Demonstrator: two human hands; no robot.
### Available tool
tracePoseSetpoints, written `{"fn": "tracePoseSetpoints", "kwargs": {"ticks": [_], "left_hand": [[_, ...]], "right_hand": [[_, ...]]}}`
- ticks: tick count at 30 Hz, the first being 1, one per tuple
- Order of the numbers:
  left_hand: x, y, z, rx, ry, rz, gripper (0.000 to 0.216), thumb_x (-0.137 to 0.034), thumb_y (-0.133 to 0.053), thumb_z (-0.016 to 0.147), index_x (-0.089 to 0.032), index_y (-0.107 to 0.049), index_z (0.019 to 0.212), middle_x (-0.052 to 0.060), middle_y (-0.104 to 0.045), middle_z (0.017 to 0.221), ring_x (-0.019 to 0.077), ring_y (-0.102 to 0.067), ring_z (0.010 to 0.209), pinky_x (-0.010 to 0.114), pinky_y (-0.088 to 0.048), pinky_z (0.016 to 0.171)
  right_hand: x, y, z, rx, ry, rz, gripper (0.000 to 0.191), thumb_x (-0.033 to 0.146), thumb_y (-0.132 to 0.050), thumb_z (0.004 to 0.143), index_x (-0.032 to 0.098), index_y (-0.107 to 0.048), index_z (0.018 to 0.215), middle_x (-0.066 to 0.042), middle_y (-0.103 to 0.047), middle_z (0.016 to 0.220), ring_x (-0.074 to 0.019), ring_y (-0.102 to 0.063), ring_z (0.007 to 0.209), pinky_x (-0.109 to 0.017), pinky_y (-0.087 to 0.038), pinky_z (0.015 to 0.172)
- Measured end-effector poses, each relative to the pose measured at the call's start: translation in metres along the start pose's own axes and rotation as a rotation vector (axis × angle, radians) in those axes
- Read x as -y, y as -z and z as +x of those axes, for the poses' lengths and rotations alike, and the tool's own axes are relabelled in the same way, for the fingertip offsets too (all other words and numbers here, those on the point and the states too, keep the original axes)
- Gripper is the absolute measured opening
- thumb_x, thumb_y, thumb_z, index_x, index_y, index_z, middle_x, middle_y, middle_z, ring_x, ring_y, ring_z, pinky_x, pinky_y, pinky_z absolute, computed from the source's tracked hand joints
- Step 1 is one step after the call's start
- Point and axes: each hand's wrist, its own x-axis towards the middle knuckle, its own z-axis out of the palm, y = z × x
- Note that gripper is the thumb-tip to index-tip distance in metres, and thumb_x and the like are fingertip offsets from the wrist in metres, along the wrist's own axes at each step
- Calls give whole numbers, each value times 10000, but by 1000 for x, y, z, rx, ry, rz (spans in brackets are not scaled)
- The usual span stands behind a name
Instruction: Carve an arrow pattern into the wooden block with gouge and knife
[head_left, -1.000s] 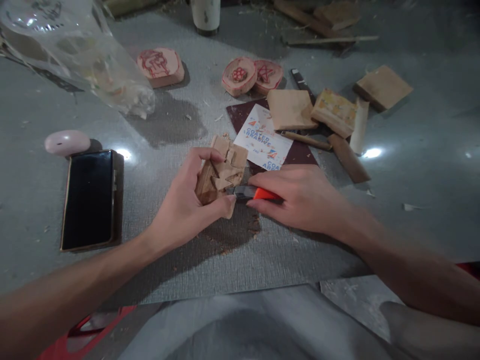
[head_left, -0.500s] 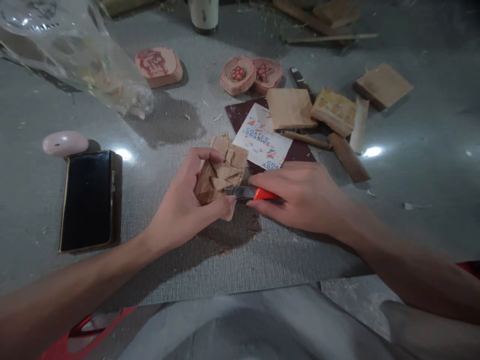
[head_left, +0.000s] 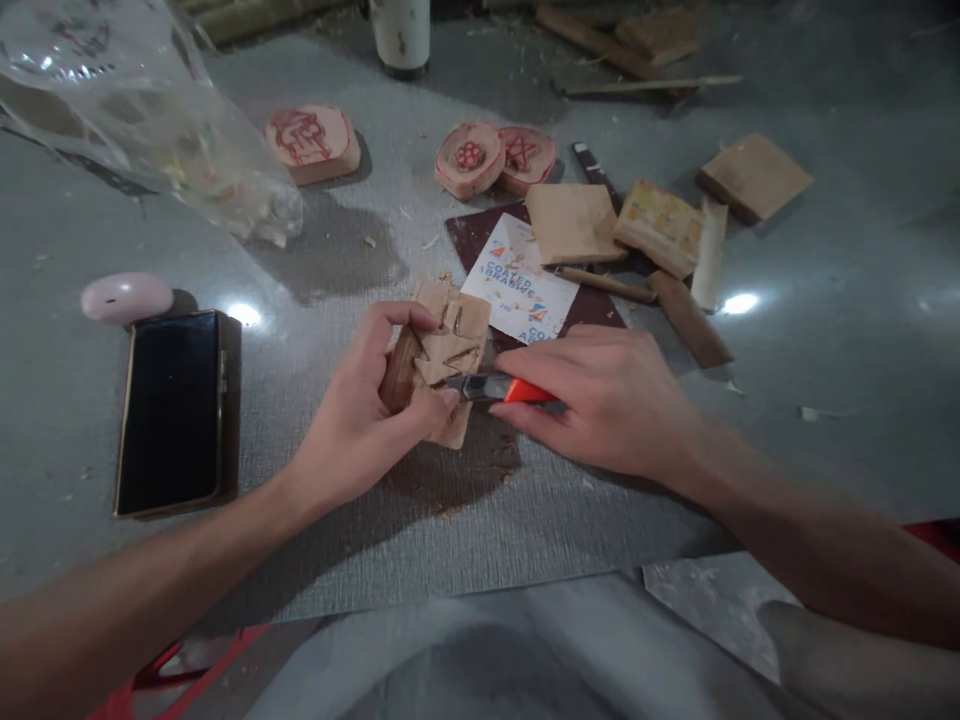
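Note:
My left hand (head_left: 379, 395) grips a carved wooden block (head_left: 450, 345) by its left side, thumb along the near edge and fingers over the far edge. Deep cuts form angular shapes in the block's face. A utility knife (head_left: 517, 388) with a red-orange handle is closed in my right hand (head_left: 600, 395), its blade pointing left. The blade tip meets the block close to my left thumb; whether it is sunk into the wood I cannot tell. Behind the hands lies a sheet of sandpaper (head_left: 517, 285), its white back printed with blue letters, partly over a dark maroon sheet (head_left: 463, 235).
A phone (head_left: 171, 410) and a pink oval case (head_left: 126, 298) lie at left, below a clear plastic bottle (head_left: 202, 150). Wooden pieces with red drawings (head_left: 313, 140) sit farther back. Plain wooden blocks (head_left: 576, 222) and tools are at right, with a white cup (head_left: 402, 35) behind.
The whole view has shifted slightly. The block has turned a little in my left hand's grip, and the knife blade remains at its near part.

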Motion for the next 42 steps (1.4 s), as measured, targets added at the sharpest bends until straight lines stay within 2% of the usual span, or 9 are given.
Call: {"fn": "tracePoseSetpoints", "kwargs": {"ticks": [7,11,13,16,19,23,31,35,42], "left_hand": [[6,2,-2,-38,-36,10,332,-236,-745,920,-271,-612,1223,9,-692,1033,169,-659,790,327,-547,675],[12,3,-4,-46,-9,-14,265,-277,-681,999,-300,-615,1255,-2,-659,954,193,-650,782,342,-488,645],[12,3,-4,-52,-5,-7,252,-284,-705,1000,-301,-608,1232,-17,-624,902,180,-613,730,332,-447,607],[8,2,-2,-53,-17,-14,312,-259,-774,939,-289,-597,1194,-39,-622,878,150,-580,695,303,-473,599],[4,0,-1,-50,-13,-27,385,-231,-806,886,-279,-578,1193,-39,-672,908,146,-645,741,286,-544,642],[3,0,-1,-47,-9,-27,463,-222,-832,830,-282,-559,1200,-31,-699,946,154,-668,774,286,-558,656],[5,4,-2,-36,-34,-23,407,-179,-715,815,-275,-581,1187,-22,-654,927,162,-592,747,303,-489,638],[4,2,-2,-47,-36,4,359,-228,-754,856,-276,-579,1165,-33,-632,910,149,-568,707,298,-486,624],[5,-2,-2,-53,-9,-29,426,-287,-841,868,-284,-554,1182,-27,-668,903,172,-627,763,304,-512,661]], "right_hand": [[-5,3,-1,-79,-78,-34,306,474,-631,1209,223,-801,1163,-58,-871,963,-225,-699,759,-383,-435,715],[-4,2,-2,-64,-77,-12,297,482,-649,1202,232,-806,1165,-44,-869,951,-219,-695,759,-379,-419,707],[-2,2,-2,-65,-66,-2,301,482,-648,1203,230,-809,1164,-42,-866,942,-218,-698,760,-377,-425,710],[-2,3,-2,-74,-61,-4,301,466,-647,1205,220,-813,1158,-47,-863,941,-220,-700,758,-378,-436,720],[-3,2,-1,-75,-77,-3,331,495,-639,1206,227,-820,1140,-54,-864,940,-223,-703,762,-375,-427,716],[-5,-3,1,-62,-109,23,341,517,-649,1191,231,-826,1138,-60,-868,952,-229,-724,786,-374,-411,720],[-6,-8,1,-49,-103,57,315,494,-666,1180,227,-827,1142,-64,-879,976,-235,-751,804,-373,-417,729],[-6,-7,2,-33,-92,77,294,484,-670,1171,237,-828,1188,-53,-874,961,-231,-747,809,-365,-431,740],[-6,-7,2,-38,-92,61,277,467,-676,1164,238,-823,1115,-48,-863,926,-230,-738,803,-363,-428,738]]}}
